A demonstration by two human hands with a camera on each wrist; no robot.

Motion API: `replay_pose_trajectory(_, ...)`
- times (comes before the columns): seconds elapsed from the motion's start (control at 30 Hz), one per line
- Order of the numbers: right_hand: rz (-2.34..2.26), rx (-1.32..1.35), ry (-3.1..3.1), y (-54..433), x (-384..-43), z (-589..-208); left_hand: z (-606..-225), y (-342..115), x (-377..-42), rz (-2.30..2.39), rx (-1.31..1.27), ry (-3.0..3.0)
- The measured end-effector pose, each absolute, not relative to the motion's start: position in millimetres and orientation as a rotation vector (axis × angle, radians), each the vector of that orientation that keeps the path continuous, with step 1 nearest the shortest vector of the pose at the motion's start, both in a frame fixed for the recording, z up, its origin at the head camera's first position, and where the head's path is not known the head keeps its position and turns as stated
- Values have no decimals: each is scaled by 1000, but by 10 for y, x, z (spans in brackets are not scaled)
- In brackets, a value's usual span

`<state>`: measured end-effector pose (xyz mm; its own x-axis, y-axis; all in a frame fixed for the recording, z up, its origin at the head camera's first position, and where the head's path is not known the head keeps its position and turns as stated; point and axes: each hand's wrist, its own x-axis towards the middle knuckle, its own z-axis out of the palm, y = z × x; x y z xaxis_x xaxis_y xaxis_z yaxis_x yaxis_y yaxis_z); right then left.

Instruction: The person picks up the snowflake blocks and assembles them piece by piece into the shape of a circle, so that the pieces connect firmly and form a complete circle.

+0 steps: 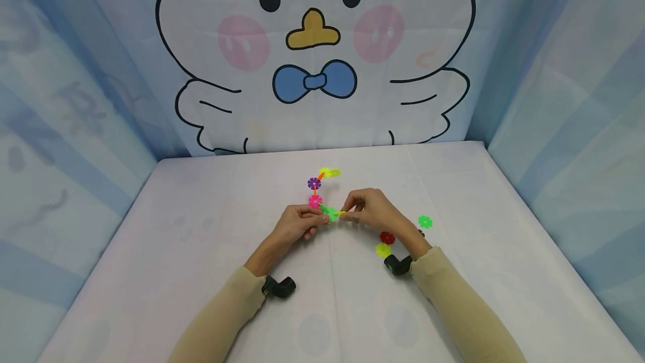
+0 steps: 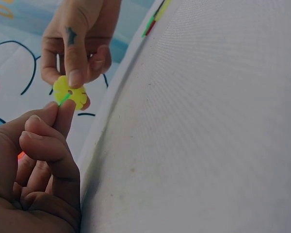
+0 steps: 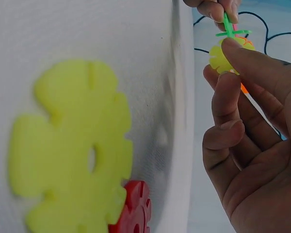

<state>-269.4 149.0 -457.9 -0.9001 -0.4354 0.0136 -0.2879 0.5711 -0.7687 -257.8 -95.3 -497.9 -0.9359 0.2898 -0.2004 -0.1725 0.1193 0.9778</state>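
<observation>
Between thumb and fingers my left hand [image 1: 299, 221] pinches a green notched plastic disc [image 1: 331, 214] at the near end of a chain of joined flower-shaped discs. My right hand [image 1: 372, 208] pinches a yellow notched disc [image 3: 222, 57], which stands edge-on against the green one in the head view. In the left wrist view the green disc's edge meets the yellow disc [image 2: 78, 97]; whether they are locked together I cannot tell. From the left fingers the chain runs away through a pink disc [image 1: 315, 201], an orange one, a purple disc [image 1: 314, 184] and yellow discs [image 1: 332, 172].
Loose discs lie by the right forearm: a red one [image 1: 387, 238], a yellow one [image 1: 383, 250], a green one [image 1: 425, 222] and a dark one partly hidden by the wrist. Behind the white-covered table [image 1: 201, 195] hangs a printed curtain [image 1: 312, 122].
</observation>
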Motion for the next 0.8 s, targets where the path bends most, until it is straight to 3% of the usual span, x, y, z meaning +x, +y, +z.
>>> replay_pose_trajectory(0.8, -900, -607, 2512, 2214, -2855, -4487, -4999, -970, -2603, 1907, 120, 2026)
